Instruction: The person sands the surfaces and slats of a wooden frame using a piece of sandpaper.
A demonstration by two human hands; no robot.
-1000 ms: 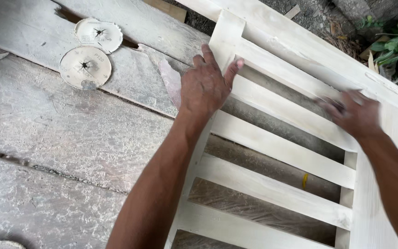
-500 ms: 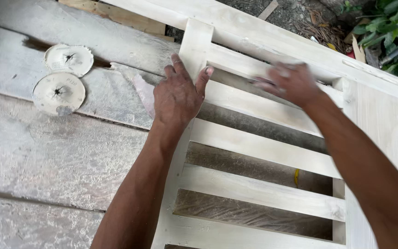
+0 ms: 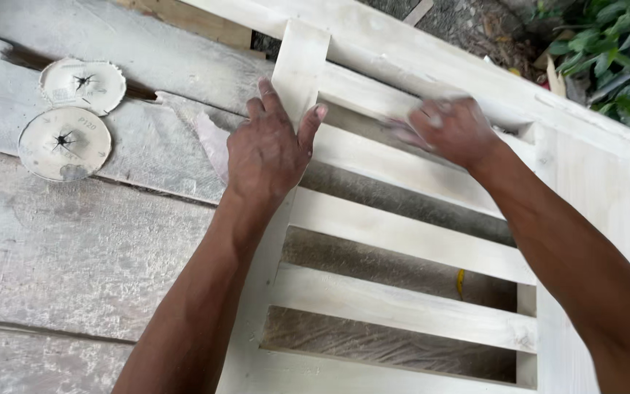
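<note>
While the left hand (image 3: 270,149) presses flat, fingers spread, on the slatted wooden frame (image 3: 402,233) at frame centre | right hand (image 3: 452,131) blurred on an upper slat, grip unclear | frame looks stiff, dusty, fairly light; best held by its side rail | two sanding discs (image 3: 73,117) upper left, leaves (image 3: 614,51) upper right, well apart.

i see a pale, whitewashed wooden slatted frame (image 3: 402,233) lying flat on a dusty grey board surface, set at a slant across my view. its flat horizontal slats (image 3: 395,303) run between two upright side rails, with dark gaps between them showing the surface below. the left rail's (image 3: 299,66) square-cut end sticks up past the top slat. the wood looks matte and powdery with fine dust.
</note>
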